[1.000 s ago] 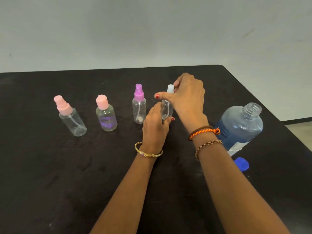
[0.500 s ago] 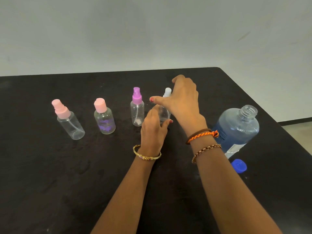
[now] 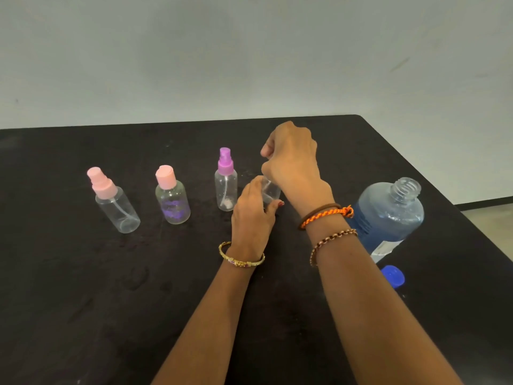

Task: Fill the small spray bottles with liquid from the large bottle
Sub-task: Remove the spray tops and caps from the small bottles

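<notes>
Hands: left hand (image 3: 251, 218) is wrapped around the body of a small clear plastic spray bottle (image 3: 270, 191), pinning it upright on the table; right hand (image 3: 291, 159) is curled closed over that bottle's top, fingers bunched as if gripping the sprayer head, which is hidden under the palm.
Black table (image 3: 83, 301): carries everything; the held bottle stands near its middle, between the purple-capped bottle and the large bottle.
Large clear plastic bottle of blue liquid (image 3: 388, 218): stands on the right, cap off, threaded neck open; long axis looks tilted up and to the right, probably a wide-angle effect; roughly half full.
Row of small bottles: pink-topped clear spray bottle (image 3: 116, 204) far left, pink-capped clear bottle with purple print (image 3: 172, 198) next, purple-topped clear spray bottle (image 3: 226, 184) just beside the left hand; all capped and apparently empty.
Round blue plastic cap (image 3: 392, 276): lies on the table just in front of the large bottle.
Step in hand: likely unscrewing the sprayer head. Do it well by keeping the left grip low and firm so the body cannot spin, turning only the head, and lifting it straight up along the bottle's axis so the dip tube clears the neck without tipping the bottle.
Held bottle's axis: vertical, neck pointing up into the right palm.
</notes>
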